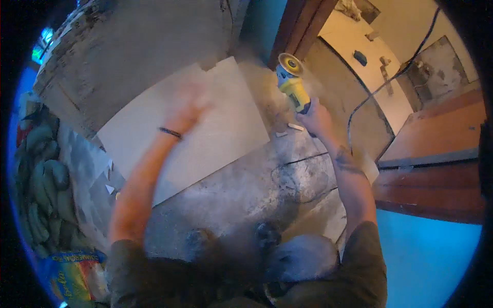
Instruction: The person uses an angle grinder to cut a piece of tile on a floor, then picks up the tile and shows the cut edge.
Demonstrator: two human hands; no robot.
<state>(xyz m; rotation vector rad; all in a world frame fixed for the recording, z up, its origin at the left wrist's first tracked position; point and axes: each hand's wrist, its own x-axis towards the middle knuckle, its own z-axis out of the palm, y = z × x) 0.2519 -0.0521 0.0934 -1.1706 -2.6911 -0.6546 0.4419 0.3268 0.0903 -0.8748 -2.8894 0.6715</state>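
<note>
My right hand (317, 121) is closed around the rear body of a yellow angle grinder (295, 92). Its round disc points up and away from me, beside the door frame and off the tile's right edge. A large pale tile (221, 136) lies at an angle before me, with a small notch in its far edge. Over this tile is my left hand (189, 110), with a dark band at the wrist. Motion smears its fingers, so their pose cannot be made out, nor whether they touch the tile.
Two small pale offcuts (295, 127) lie on the dusty floor (231, 197) below the grinder. A black cable (377, 91) hangs at the right, near a brown wooden door frame (303, 25). Dark green sacks (49, 179) and a colourful bag (77, 277) are at the left.
</note>
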